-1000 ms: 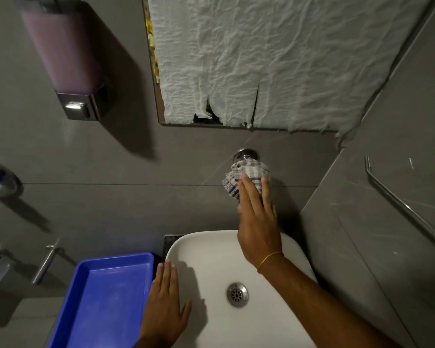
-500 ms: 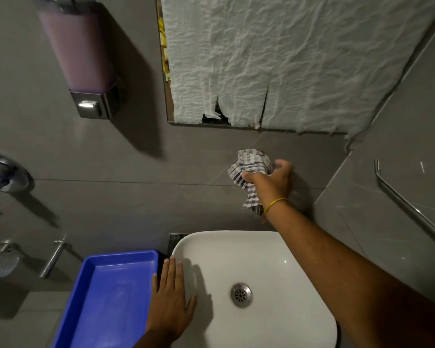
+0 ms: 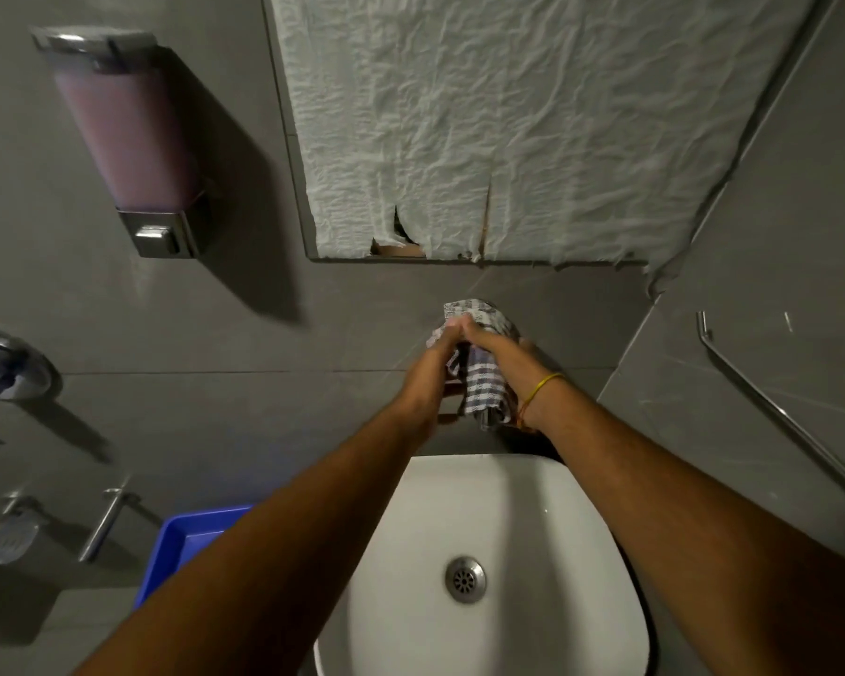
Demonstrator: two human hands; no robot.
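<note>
A checked cloth (image 3: pixel 481 378) is bunched against the grey wall above the white sink (image 3: pixel 532 505), covering the wall tap, which is hidden. My right hand (image 3: pixel 503 358), with a yellow band at the wrist, holds the cloth from the right. My left hand (image 3: pixel 428 368) reaches up from the left and its fingers grip the cloth's upper part, meeting the right fingers there. Both arms stretch over the basin.
A pink soap dispenser (image 3: pixel 128 139) hangs at the upper left. A mirror covered in crumpled white paper (image 3: pixel 508 124) is above the hands. A blue tray (image 3: pixel 186 544) sits left of the sink. A metal rail (image 3: pixel 771 412) runs along the right wall. The drain (image 3: pixel 465 579) sits mid-basin.
My left hand has left the sink rim and risen to the cloth beside my right hand. The view has tilted and moved closer to the wall.
</note>
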